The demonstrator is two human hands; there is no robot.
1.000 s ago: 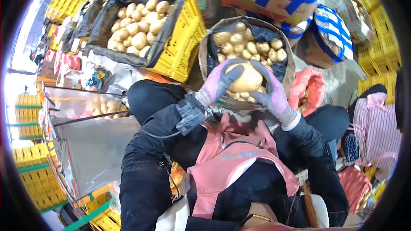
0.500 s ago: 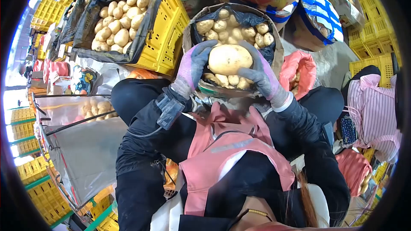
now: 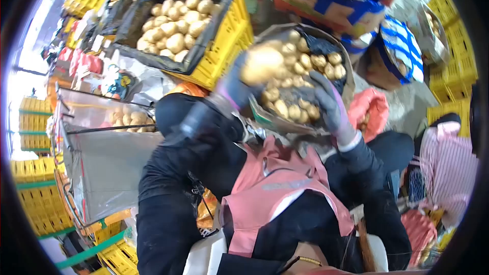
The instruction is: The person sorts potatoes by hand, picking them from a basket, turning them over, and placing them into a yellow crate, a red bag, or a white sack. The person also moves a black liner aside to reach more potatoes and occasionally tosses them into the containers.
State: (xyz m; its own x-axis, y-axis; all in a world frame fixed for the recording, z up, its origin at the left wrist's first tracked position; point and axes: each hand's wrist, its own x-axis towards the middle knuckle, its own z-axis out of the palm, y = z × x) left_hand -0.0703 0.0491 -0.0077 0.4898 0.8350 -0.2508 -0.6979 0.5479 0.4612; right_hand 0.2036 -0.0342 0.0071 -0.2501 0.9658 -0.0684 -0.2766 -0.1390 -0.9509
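My left hand, in a grey and purple glove, is closed on a large potato, both smeared by motion. They are over the left edge of a round container of smaller potatoes, partly lined with black plastic. Over the container's right side, my right hand in a matching glove is open, its fingers stretched out, with nothing in it. The large potato hides part of the container's left rim.
A yellow crate lined with black plastic holds many potatoes at the upper left. Taped cardboard boxes stand behind the round container. A red mesh sack is right of it, and a grey-sided bin stands at the left.
Both hands held the large potato over the container. My right hand has let go, and my left hand has carried the potato left toward the crate. The head view has shifted slightly.
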